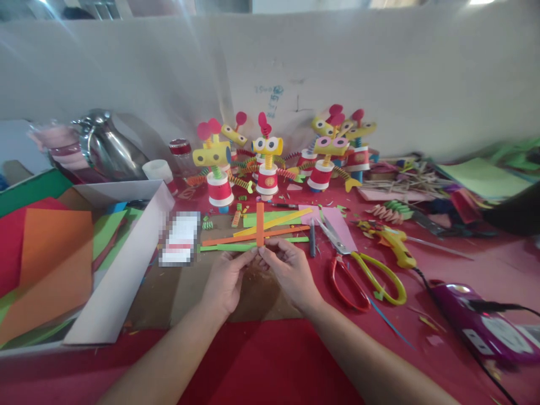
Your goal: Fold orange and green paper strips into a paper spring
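Note:
Between the fingertips of my left hand (225,278) and my right hand (291,270), an orange paper strip (260,222) is pinched by its lower end and points upward. Both hands are closed on it, thumbs close together. Behind it, a yellow paper strip (291,218), a longer orange strip (219,241) and a green strip (228,247) lie across a brown board (177,301). Fingers hide part of the green strip. Scissors (358,270) with one red and one yellow handle lie right of my right hand, blades apart, beside a dark pen-like stick (313,239).
Several paper-cup figures (268,177) with springy arms stand along the wall. At left is a white box (126,275) of coloured paper, with a phone (180,239) beside it. A yellow glue gun (399,247), its cord, and a purple power device (481,323) occupy the right.

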Demonstrator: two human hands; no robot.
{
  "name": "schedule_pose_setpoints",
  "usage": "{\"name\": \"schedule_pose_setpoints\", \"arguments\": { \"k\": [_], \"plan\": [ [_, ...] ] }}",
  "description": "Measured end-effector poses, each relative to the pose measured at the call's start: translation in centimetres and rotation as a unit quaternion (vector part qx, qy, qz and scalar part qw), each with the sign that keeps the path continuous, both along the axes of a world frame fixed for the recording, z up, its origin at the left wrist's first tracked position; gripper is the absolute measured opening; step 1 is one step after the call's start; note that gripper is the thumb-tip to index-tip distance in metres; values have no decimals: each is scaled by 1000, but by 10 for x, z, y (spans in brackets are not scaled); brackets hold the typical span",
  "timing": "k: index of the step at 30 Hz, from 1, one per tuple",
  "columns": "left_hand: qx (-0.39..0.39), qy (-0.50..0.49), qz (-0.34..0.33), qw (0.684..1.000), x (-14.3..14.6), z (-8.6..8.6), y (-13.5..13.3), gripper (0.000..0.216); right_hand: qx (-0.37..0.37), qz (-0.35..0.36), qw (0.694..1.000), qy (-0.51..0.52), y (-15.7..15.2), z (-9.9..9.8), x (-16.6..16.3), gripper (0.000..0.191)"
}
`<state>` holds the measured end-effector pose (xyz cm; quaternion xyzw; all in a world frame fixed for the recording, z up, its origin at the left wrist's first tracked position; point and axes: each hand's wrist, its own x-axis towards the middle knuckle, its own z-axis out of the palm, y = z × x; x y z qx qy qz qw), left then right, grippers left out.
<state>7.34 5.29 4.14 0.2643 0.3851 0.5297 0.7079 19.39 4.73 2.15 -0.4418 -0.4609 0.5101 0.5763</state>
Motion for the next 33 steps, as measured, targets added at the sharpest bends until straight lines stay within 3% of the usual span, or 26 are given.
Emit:
{"name": "schedule_pose_setpoints", "arguments": {
  "k": [6, 12, 19, 27, 33],
  "plan": [
    [16, -6, 8, 1000, 1, -6, 0, 20, -16, -26, 999, 28, 2, 4, 1, 17],
    [-8, -25, 45, 999, -1, -16, 5, 23, -27, -6, 999, 41, 1, 6, 1, 14],
    [-35, -43, 54, 997, 0, -16, 5, 28, -28, -10, 999, 43, 0, 8, 1, 15],
    [-33, -21, 16, 999, -4, -23, 6, 25, -34, -4, 998, 56, -1, 10, 0, 18],
    [-33, -3, -7, 999, -7, -16, 6, 31, -44, -10, 997, 66, -1, 9, 0, 17]
  ]
}}
